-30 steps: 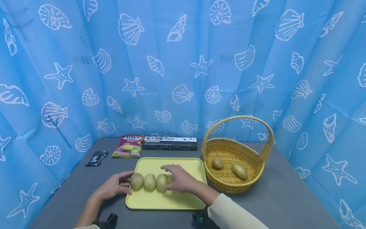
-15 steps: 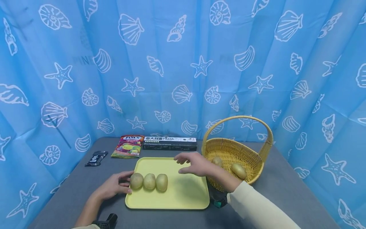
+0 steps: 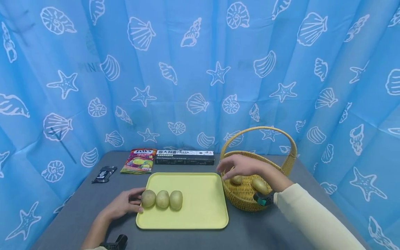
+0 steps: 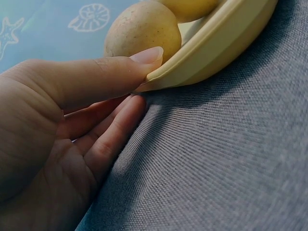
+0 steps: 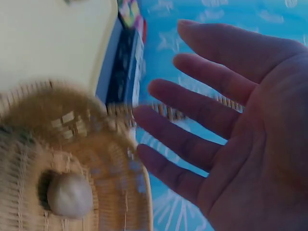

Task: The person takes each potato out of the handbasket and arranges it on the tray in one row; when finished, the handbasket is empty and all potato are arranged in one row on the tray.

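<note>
Three potatoes (image 3: 162,199) lie in row on tray (image 3: 203,219), left half; wicker basket (image 3: 245,205) at right holds two potatoes (image 3: 259,185); pasta box (image 3: 184,158), Fox's bag (image 3: 138,161) behind tray.

In your head view, your right hand (image 3: 240,165) and forearm (image 3: 275,177) hide part of the basket (image 3: 243,205), fine print on the box (image 3: 184,158) is too small to read, and your left wrist view cuts off the tray (image 4: 224,52) and farther potato (image 4: 190,8).

Blue shell-print curtain (image 3: 168,38) w/ folds, behind gry tbl (image 3: 181,239).
</note>
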